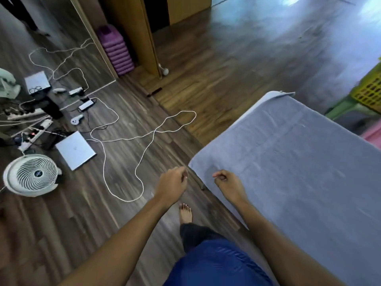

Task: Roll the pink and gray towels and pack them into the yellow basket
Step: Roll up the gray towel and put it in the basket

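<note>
Under and ahead of the right hand (227, 183), the gray towel (288, 162) lies spread flat over a raised surface, which it fully covers. Its near corner is just left of that hand. The right hand's fingers are curled in, thumb tip against forefinger, with no cloth visibly caught. We cannot tell whether it touches the towel.

The left hand (172, 182) hangs beside the towel's near corner, over the wooden floor (216, 79). Its fingers are also curled in, with nothing held. The two hands are near each other but apart.

Far right of the right hand, past the towel's far edge, we note the yellow basket (369, 89) on a green stool (346, 106), cut by the frame. Below it, a pink patch (373, 137) shows at the frame edge, too little to identify.

Left of the left hand, on the floor: a looped white cable (144, 151), a closed laptop (75, 150) and a white fan (31, 175). A bare foot (185, 212) stands below the left hand.
</note>
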{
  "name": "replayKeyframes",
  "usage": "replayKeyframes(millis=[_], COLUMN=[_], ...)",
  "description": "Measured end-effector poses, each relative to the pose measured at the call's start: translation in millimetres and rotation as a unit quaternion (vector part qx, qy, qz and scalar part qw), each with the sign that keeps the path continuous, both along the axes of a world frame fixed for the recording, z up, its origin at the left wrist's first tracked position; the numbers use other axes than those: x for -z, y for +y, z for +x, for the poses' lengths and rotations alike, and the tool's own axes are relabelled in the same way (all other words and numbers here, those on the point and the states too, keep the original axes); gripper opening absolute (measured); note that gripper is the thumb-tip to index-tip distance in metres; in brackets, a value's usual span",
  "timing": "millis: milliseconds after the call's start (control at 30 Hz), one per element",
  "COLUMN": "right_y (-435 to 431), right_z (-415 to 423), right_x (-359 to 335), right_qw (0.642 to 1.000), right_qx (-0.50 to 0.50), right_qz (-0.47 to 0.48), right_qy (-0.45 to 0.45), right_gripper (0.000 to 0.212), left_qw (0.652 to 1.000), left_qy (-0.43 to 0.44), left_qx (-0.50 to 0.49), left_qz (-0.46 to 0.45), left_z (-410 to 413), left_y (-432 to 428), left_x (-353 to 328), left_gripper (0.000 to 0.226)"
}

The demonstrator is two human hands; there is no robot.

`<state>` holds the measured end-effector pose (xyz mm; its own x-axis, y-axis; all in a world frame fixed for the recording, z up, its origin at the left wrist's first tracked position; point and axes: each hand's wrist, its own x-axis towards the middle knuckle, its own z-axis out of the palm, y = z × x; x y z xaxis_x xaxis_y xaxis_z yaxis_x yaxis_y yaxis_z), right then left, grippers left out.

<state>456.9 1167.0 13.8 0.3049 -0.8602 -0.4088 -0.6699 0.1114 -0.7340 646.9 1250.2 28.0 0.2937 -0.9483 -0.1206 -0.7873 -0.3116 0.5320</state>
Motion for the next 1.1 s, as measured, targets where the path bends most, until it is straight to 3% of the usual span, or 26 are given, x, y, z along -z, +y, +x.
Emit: replayKeyframes(millis=[333, 567, 767, 1100], right_y=[-104.2, -164.0, -164.3, -159.8], right_z=[126.2, 179.5, 203.3, 195.9], right_x=[3.6, 14.2, 9.8, 30.7], right_qw=[0.995, 0.966, 0.884, 0.715], right_qx=[0.086, 0.255, 0.468, 0.692], right_qz=[0.052, 0.046, 0.015, 0.003], right_qy=[-0.01, -0.016, 0.0, 0.099], right_gripper=[0.015, 0.01, 0.014, 0.014], left_qw=[0.994, 0.969, 0.896, 0.713], left_qy=[0.0, 0.001, -0.017, -0.061], left_qx=[0.09, 0.243, 0.44, 0.696], left_qz=[0.061, 0.054, 0.063, 0.056], left_z=[162.9, 235.9, 238.0, 115.0], left_y=[-146.4, -287.7, -380.8, -499.1], left_x=[-8.8, 1.5, -0.7, 11.0], left_gripper=[0.011, 0.011, 0.015, 0.017])
